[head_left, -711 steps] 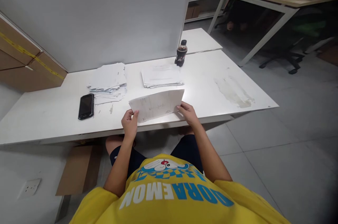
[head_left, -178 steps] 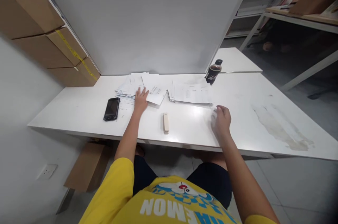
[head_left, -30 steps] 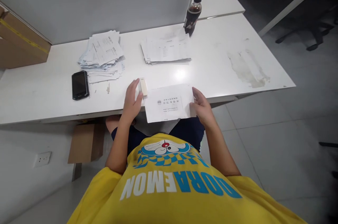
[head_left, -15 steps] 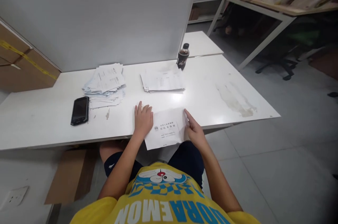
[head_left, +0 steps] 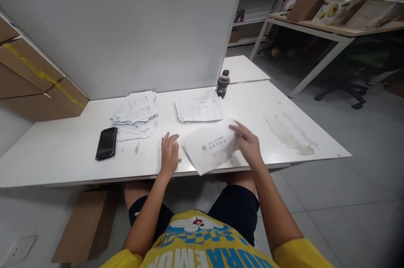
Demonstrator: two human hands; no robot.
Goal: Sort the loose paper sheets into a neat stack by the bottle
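Note:
A white printed sheet (head_left: 214,146), bent and tilted, is raised at the table's front edge. My right hand (head_left: 249,144) pinches its upper right corner. On the left, my left hand (head_left: 169,152) rests on the tabletop, its fingers curled over a small cream-coloured block (head_left: 179,155). Most of that block is hidden beneath the hand, so its kind cannot be made out. Beyond the sheet lies a neat stack of papers (head_left: 199,110). A looser, fanned pile of papers (head_left: 135,108) is farther left.
A black phone (head_left: 106,143) lies left of the loose pile. A dark drink bottle (head_left: 222,84) stands behind the neat stack, close to the grey partition (head_left: 142,28). Cardboard boxes (head_left: 66,99) fill the left end. A stain (head_left: 290,135) marks the white table at right.
My right hand has lifted the sheet and swung it to the right, bending it. The sheet has come away from my left hand, uncovering part of the cream-coloured block. The view has tilted up.

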